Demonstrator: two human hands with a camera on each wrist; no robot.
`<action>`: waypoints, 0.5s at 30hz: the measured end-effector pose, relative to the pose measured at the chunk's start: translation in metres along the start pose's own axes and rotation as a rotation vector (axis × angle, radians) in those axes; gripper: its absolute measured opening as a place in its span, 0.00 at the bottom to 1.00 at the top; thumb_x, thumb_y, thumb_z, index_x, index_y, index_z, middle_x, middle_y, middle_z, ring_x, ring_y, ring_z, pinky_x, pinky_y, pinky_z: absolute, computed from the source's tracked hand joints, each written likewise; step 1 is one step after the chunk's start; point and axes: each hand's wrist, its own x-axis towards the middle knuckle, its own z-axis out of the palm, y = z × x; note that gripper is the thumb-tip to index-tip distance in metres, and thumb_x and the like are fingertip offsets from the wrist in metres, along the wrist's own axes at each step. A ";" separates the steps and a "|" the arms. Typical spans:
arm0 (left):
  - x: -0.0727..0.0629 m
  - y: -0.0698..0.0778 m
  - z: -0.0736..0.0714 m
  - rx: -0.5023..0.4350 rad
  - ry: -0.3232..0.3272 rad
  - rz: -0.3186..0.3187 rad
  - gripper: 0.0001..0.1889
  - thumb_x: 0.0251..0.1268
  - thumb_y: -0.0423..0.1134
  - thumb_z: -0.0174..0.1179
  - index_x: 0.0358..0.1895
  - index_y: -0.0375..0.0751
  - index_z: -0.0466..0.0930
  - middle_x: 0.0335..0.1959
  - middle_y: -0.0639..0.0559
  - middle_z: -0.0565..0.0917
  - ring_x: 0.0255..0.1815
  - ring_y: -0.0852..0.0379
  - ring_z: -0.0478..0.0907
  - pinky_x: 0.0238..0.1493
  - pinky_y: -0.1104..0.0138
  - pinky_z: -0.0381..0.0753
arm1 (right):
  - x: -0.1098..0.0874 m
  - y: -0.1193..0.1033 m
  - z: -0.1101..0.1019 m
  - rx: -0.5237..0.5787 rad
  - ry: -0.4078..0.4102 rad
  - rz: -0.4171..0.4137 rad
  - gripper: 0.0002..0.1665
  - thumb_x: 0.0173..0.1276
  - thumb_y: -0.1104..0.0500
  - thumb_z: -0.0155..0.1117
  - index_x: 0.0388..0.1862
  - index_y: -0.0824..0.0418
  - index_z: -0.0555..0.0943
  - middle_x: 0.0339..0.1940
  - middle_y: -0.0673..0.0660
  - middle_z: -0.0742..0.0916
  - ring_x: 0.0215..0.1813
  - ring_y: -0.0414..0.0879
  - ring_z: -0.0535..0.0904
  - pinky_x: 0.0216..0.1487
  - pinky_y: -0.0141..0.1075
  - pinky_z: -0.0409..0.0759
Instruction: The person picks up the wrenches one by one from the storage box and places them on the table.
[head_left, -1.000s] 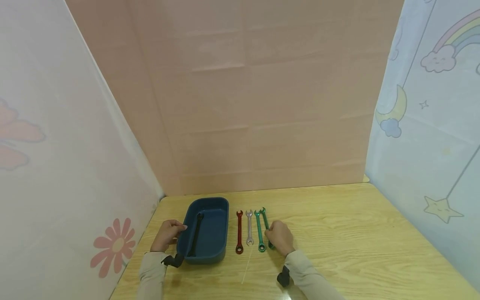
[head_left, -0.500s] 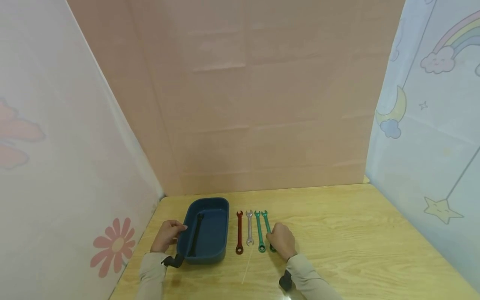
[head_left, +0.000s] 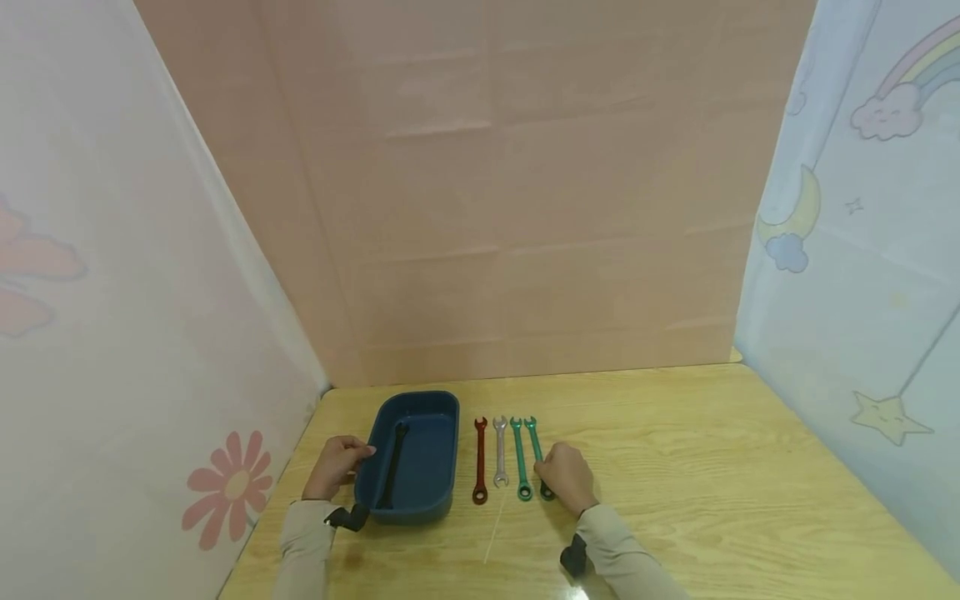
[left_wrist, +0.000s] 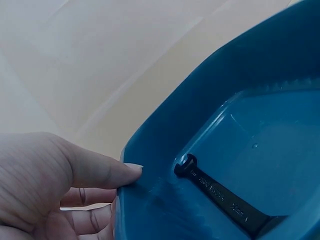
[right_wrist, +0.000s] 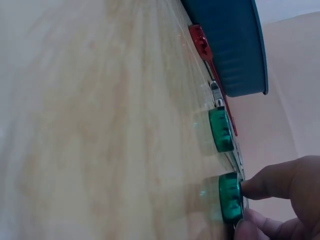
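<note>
My left hand [head_left: 335, 469] pinches the left wall of a dark blue plastic bin [left_wrist: 165, 120], thumb over the rim and fingers outside. Inside the bin a black wrench [left_wrist: 220, 197] lies lengthwise along that side. To the right of the bin, my right hand [head_left: 567, 477] pinches the rightmost green wrench [head_left: 533, 437] near its ring end; in the right wrist view the thumb and fingers close on it beside the ring [right_wrist: 230, 197]. Left of it lie a second green wrench [head_left: 521, 458], a silver wrench [head_left: 501, 450] and a red wrench [head_left: 481, 460], roughly parallel.
Everything rests on a wood-grain table [head_left: 675, 467]. A thin pale strip [head_left: 493, 533] lies below the silver wrench. A plain tan backdrop [head_left: 525, 208] stands behind, with printed white sheets on the left and right sides.
The rightmost green wrench has swung from a slant to nearly in line with the other green one, my right hand shifting slightly right with it. My left hand keeps its hold on the bin.
</note>
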 end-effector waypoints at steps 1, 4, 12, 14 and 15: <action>0.000 -0.001 0.000 0.001 0.000 0.002 0.05 0.65 0.31 0.62 0.32 0.31 0.80 0.18 0.51 0.75 0.18 0.58 0.71 0.21 0.65 0.73 | 0.000 0.000 0.000 -0.004 0.001 0.001 0.27 0.56 0.62 0.66 0.05 0.51 0.63 0.05 0.41 0.63 0.10 0.34 0.55 0.13 0.28 0.52; -0.001 0.000 0.000 -0.002 0.004 0.001 0.05 0.64 0.31 0.63 0.32 0.32 0.80 0.19 0.50 0.75 0.19 0.58 0.71 0.21 0.65 0.73 | 0.000 0.000 0.000 -0.002 0.000 0.008 0.26 0.56 0.62 0.65 0.05 0.51 0.64 0.05 0.41 0.63 0.11 0.35 0.56 0.13 0.29 0.52; 0.000 -0.002 0.001 0.005 0.009 -0.009 0.05 0.65 0.31 0.63 0.34 0.32 0.78 0.28 0.47 0.77 0.21 0.56 0.72 0.23 0.63 0.72 | 0.000 0.000 0.000 -0.009 0.004 0.005 0.29 0.60 0.61 0.66 0.06 0.50 0.63 0.06 0.41 0.61 0.12 0.36 0.55 0.14 0.29 0.52; 0.001 -0.003 0.002 0.000 0.006 -0.004 0.05 0.66 0.31 0.62 0.35 0.31 0.77 0.29 0.46 0.78 0.21 0.55 0.72 0.23 0.63 0.71 | 0.000 0.001 0.000 -0.004 0.018 -0.008 0.30 0.60 0.61 0.66 0.06 0.50 0.61 0.06 0.41 0.60 0.12 0.36 0.54 0.14 0.29 0.51; 0.001 -0.004 0.002 -0.002 0.008 -0.005 0.05 0.66 0.31 0.62 0.35 0.31 0.77 0.29 0.46 0.78 0.21 0.55 0.72 0.23 0.63 0.71 | -0.001 0.002 0.000 0.003 0.021 -0.010 0.30 0.60 0.61 0.66 0.06 0.50 0.61 0.06 0.41 0.60 0.11 0.36 0.53 0.14 0.29 0.50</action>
